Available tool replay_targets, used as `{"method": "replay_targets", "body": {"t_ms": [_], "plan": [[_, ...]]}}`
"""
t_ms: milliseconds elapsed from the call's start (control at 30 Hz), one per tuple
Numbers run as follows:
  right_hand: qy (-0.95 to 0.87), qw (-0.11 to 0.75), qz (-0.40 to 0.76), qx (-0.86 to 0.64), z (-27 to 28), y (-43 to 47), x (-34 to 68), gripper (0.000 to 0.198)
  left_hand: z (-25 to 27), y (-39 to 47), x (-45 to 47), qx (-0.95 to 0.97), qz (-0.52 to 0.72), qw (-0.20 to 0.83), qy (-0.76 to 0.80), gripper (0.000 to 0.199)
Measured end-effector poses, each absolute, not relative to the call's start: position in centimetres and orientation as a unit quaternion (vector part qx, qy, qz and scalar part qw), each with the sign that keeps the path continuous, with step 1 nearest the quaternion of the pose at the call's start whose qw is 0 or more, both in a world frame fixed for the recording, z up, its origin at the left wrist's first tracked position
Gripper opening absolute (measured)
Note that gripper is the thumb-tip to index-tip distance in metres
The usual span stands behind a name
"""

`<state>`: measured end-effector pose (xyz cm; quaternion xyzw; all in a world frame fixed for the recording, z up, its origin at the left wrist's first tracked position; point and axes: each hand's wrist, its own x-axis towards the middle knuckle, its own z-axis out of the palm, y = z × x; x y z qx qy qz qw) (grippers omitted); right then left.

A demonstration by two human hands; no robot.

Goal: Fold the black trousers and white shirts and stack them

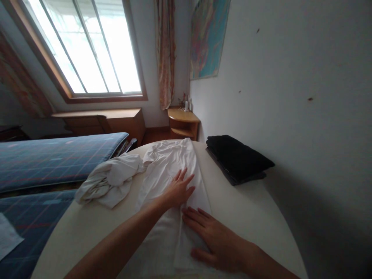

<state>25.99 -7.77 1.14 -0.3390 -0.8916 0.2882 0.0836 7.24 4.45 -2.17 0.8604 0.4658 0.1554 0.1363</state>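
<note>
A white garment [165, 170] lies lengthwise on the round cream table [247, 221], partly folded into a long strip with wrinkles at its far end. My left hand [180, 190] rests on the middle of the cloth with its fingers spread. Nearer to me, my right hand [206, 236] lies flat on the garment's right part, fingers stretched toward the left and thumb apart. Neither hand grips anything. Both forearms cover part of the near cloth, so the garment's exact kind is hard to tell.
A crumpled white cloth [113, 178] lies at the table's left edge. Folded black clothes [235, 157] are stacked on the right, near the wall [290, 128]. Blue plaid mattresses [58, 159] border the table on the left. A small corner shelf [183, 116] stands beyond it.
</note>
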Motion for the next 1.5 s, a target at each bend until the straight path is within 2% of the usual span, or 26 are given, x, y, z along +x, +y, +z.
{"method": "replay_targets", "body": {"t_ms": [167, 333, 467, 667, 800, 933, 1067, 1167, 1267, 1500], "plan": [[-0.882, 0.145, 0.26, -0.367, 0.8, -12.3, 27.7, 0.069, -1.5, -2.7, 4.4, 0.889, 0.125, 0.199, 0.393, 0.058], [-0.853, 0.225, 0.154, -0.445, -1.8, -14.7, 29.1, 0.042, 0.0, -7.6, 1.5, 0.912, 0.126, 0.22, 0.323, 0.061], [-0.838, 0.276, 0.09, -0.462, -3.2, -15.6, 29.6, 0.039, 0.7, -8.8, 0.4, 0.927, 0.124, 0.212, 0.285, 0.068], [-0.841, 0.285, 0.05, -0.456, -3.6, -16.1, 29.2, 0.018, 0.8, -8.4, 0.7, 0.937, 0.115, 0.214, 0.253, 0.045], [-0.837, 0.322, 0.003, -0.443, -2.7, -16.1, 29.1, 0.018, 0.9, -8.5, 0.6, 0.937, 0.11, 0.212, 0.256, 0.046], [-0.844, 0.323, -0.03, -0.426, -1.8, -16.2, 29.0, 0.016, 0.6, -8.4, 0.4, 0.935, 0.114, 0.205, 0.267, 0.051], [-0.85, 0.296, -0.046, -0.434, -1.9, -16.0, 29.0, 0.017, -0.1, -8.1, 0.7, 0.945, 0.134, 0.174, 0.244, 0.029], [-0.859, 0.282, -0.05, -0.425, -2.1, -15.7, 29.1, 0.03, -0.4, -7.9, 1.1, 0.952, 0.15, 0.156, 0.215, 0.016], [-0.864, 0.284, -0.04, -0.414, -2.0, -15.5, 29.0, 0.028, -0.4, -7.9, 1.3, 0.954, 0.157, 0.16, 0.2, 0.015], [-0.839, 0.355, -0.07, -0.407, -1.5, -15.8, 29.1, 0.018, -0.7, -8.2, 1.4, 0.956, 0.165, 0.123, 0.21, 0.02]]}}
